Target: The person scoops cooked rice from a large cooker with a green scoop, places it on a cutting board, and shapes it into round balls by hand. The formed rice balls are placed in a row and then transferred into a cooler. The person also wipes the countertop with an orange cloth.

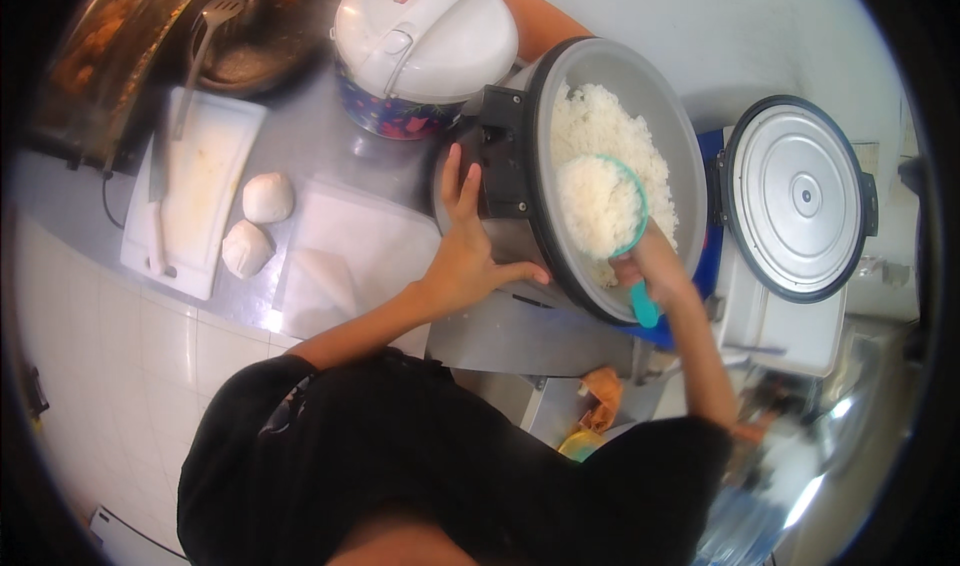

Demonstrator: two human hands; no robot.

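A large rice cooker [535,156] stands uncovered in front of me, with white rice [610,116] in its pot. My right hand [650,261] reaches in over the rim, closed round the handle of a teal scoop [642,198]. Rice is heaped in that scoop, above the rest of the rice. Against the cooker's outer left side lies my left hand [463,256], fingers stretched and thumb apart, steadying nothing between them. To its left are sheets of white paper [370,236] and two round white wrapped bundles [268,198] on the metal counter.
A white cutting board [205,176] with a knife [157,191] lies at the left; a slotted spatula [205,46] rests across its edge and a dark pan [250,61]. Behind stands a white-lidded cooker [425,31]. At the right is a round metal lid [803,198] above a white tray [780,326].
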